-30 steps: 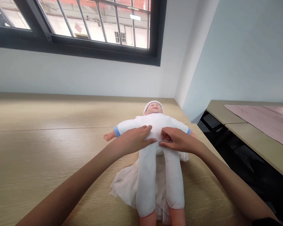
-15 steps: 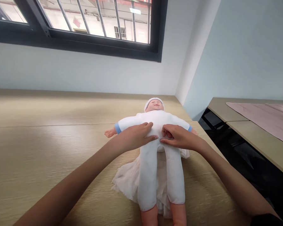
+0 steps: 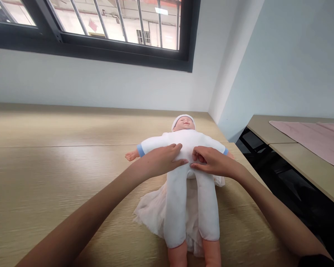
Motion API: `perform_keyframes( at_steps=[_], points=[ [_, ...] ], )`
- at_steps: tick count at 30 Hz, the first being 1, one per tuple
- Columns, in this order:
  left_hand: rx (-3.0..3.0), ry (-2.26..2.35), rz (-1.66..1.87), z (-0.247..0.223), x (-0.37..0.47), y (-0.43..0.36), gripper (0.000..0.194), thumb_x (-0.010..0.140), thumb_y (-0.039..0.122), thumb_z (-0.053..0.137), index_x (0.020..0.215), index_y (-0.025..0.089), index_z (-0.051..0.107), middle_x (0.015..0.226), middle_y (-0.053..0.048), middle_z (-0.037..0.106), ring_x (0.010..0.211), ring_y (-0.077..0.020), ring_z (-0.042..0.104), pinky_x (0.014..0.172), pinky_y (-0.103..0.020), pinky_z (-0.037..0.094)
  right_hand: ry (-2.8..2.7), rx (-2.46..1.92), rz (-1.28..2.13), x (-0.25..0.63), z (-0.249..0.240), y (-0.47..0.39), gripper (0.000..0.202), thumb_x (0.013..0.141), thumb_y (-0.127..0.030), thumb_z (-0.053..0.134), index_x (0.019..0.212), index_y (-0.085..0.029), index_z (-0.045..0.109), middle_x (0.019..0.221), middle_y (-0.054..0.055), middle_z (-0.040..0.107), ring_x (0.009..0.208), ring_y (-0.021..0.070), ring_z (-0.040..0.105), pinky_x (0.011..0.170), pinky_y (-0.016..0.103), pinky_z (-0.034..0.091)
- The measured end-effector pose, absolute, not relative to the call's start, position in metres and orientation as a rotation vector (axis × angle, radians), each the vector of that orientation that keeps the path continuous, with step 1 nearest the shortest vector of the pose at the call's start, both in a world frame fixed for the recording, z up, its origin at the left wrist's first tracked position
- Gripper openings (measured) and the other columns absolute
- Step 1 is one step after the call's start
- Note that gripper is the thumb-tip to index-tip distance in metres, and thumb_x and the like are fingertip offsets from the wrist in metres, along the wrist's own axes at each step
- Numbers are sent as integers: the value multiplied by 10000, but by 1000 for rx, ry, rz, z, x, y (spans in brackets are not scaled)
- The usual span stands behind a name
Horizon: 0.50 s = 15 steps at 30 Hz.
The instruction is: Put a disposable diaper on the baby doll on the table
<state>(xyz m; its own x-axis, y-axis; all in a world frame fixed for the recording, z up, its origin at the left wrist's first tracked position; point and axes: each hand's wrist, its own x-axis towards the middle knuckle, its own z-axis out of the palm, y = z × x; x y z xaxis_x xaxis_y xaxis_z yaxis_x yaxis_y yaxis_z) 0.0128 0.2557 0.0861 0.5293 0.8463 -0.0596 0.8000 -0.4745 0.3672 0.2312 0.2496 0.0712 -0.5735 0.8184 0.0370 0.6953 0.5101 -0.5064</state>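
Note:
A baby doll (image 3: 189, 138) lies on its back on the wooden table, its head toward the window. It has a white cloth body, blue cuffs, a white cap (image 3: 183, 119) and bare lower legs. My left hand (image 3: 168, 157) rests on the left side of its belly, thumb and fingers apart. On the other side, my right hand (image 3: 211, 160) touches the belly with curled fingers and its thumb held apart from them. Nothing shows between the fingers of either hand. Under the doll's hips and legs spreads a thin, whitish gauzy cloth (image 3: 151, 211).
The light wooden table (image 3: 58, 178) runs along the wall beneath a barred window (image 3: 119, 48). Beyond a dark gap on the right stands another table (image 3: 267, 128), with a pink cloth (image 3: 320, 139) over part of it.
The view has shifted very slightly. Both hands keep the same place and pose on the doll, which has not visibly moved on the table.

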Motion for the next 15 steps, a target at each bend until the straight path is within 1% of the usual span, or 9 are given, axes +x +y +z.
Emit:
perform_keyframes(
  at_steps=[7,15],
  points=[
    [2438,1338,205,84,12,257,349,845,582,406,783,240,440,750,-22,564,628,-209,549,583,-306,344,-2496,-1242,641,233,68,252,180,849,-373,569,841,-210,493,782,-17,544,677,132,484,588,268,355],
    [2423,1369,209,87,13,255,332,833,558,444,769,233,434,739,-14,561,605,-192,538,568,-301,339,-2500,-1254,653,233,68,252,182,846,-376,568,845,-210,494,780,-16,540,668,131,476,589,264,346]
  ],
)
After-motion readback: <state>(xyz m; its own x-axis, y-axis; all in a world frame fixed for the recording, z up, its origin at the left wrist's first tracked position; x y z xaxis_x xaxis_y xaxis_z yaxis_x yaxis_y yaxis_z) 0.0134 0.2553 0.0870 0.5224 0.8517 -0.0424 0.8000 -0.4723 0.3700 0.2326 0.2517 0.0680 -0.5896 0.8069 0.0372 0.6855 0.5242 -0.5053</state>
